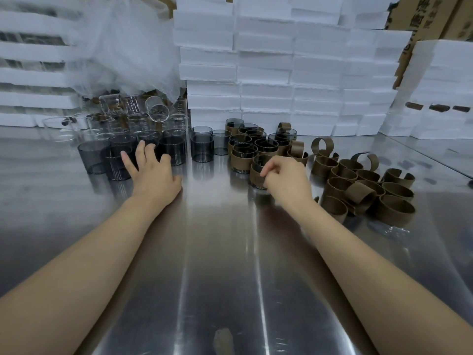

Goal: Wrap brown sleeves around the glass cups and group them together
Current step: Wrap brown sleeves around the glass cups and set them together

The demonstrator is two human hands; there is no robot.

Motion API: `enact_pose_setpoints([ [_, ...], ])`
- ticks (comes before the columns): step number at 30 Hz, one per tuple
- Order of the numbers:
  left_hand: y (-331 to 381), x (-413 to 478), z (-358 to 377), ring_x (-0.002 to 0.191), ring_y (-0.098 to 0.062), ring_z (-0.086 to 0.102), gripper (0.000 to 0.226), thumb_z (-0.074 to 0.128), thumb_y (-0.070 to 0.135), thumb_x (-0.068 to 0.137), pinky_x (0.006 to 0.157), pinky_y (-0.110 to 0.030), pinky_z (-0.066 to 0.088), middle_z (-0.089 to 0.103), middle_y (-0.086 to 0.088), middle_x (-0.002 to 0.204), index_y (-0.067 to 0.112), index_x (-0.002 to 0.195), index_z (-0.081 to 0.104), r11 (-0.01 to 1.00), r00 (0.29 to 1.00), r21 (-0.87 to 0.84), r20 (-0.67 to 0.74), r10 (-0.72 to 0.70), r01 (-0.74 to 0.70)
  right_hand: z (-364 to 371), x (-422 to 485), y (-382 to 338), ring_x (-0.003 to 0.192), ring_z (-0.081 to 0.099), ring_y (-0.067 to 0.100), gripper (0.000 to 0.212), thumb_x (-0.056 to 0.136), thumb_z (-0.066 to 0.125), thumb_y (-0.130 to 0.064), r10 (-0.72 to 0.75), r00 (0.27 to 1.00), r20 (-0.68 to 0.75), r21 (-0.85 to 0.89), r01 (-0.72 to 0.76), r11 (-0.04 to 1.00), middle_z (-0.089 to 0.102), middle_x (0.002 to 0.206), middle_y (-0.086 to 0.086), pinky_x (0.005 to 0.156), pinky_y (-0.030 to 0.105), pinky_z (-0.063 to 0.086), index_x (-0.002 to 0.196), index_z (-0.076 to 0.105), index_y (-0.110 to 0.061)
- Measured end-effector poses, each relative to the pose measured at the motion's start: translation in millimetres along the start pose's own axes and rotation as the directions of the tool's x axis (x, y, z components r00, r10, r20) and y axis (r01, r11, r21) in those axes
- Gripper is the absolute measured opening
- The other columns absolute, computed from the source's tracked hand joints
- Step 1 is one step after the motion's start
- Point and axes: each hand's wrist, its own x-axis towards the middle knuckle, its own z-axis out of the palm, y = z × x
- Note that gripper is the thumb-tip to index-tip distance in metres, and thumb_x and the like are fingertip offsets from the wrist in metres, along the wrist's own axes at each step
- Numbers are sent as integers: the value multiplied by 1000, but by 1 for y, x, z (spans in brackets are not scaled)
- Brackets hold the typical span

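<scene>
— While our right hand (284,175) curls round the sleeved cup (257,175), thumb and fingers pinching its brown band, where does that cup stand?

— Upright on the steel table (217,252), at the near edge of the finished group (253,146). It is touching its neighbours or just beside them; we cannot tell which.

— And our left hand (151,170)?

— Its fingers are spread and nearly straight, holding nothing, and it reaches over the bare smoky cups (176,149) on the left. Whether the fingertips touch glass we cannot tell.

— What worries us?

— 2 things. The band looks springy, judging by the loose brown sleeves (366,190) curled open on the right. If we let go before its ends sit properly, it may spring off. And the cups are packed close on slick steel, so a hasty push into the group could knock glass against glass or topple 1.

— The left side too?

— Yes. A careless reach might clip a bare cup and slide it into the others, or into the clear glasses (133,119) behind, 1 of which lies tipped.

— Beyond those?

— Only white foam boxes (281,73), stacked well back.
</scene>
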Motion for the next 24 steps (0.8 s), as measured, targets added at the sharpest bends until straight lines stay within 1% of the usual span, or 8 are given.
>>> enact_pose_setpoints([
  [3,1,-1,1,144,-32,7,37,64,21,87,114,-60,-13,27,-19,144,5,119,58,1000,999,-11,-33,4,-5,5,-3,1,78,60,20,31,86,43,-7,-41,999,36,-157,46,987,65,87,-3,67,34,49,99,64,-26],
  [7,4,-2,-1,131,-33,21,37,64,17,85,116,-59,-8,32,-15,128,6,119,55,997,999,-79,-54,7,-12,8,2,9,95,58,21,38,89,47,-8,-38,996,81,-123,48,991,60,106,1,80,37,50,124,59,-18],
  [10,5,-3,-1,122,-33,26,35,60,17,87,116,-50,8,32,-12,120,9,121,55,994,999,-108,-27,18,-21,10,8,18,108,53,23,40,89,51,-9,-26,993,119,-108,39,993,50,116,5,88,30,45,129,57,-14],
  [13,7,-4,1,113,-30,31,19,58,15,88,107,-43,19,32,-5,107,11,106,62,981,995,-183,-86,54,-69,12,14,28,116,46,24,32,90,55,-13,18,994,107,-110,-6,994,40,116,2,92,29,41,122,59,-15],
  [17,16,-7,-1,102,-22,34,9,57,17,89,93,-34,22,41,-3,97,13,87,65,946,984,-292,-147,101,-141,15,18,35,110,49,22,27,90,56,-16,8,994,112,-88,2,996,40,114,-1,85,22,37,117,60,-17],
  [21,26,-12,-2,102,-21,38,9,58,13,89,91,-32,24,45,-2,94,15,92,67,886,963,-381,-146,226,-265,17,19,37,76,56,5,34,91,55,-20,-23,989,143,-77,34,996,47,126,-1,64,2,37,124,60,-18],
  [22,28,-13,-2,103,-20,38,14,57,12,90,92,-33,25,45,-1,95,16,99,66,866,951,-392,-134,280,-310,17,19,37,84,59,8,39,91,55,-21,-24,986,166,-74,37,997,47,131,-1,70,1,36,130,57,-17],
  [24,30,-15,-4,102,-15,36,31,56,9,90,92,-33,29,44,2,98,20,119,60,817,911,-410,-108,399,-406,16,20,37,126,48,19,53,91,55,-23,-23,970,242,-95,47,994,38,149,-1,96,15,33,143,46,-19],
])
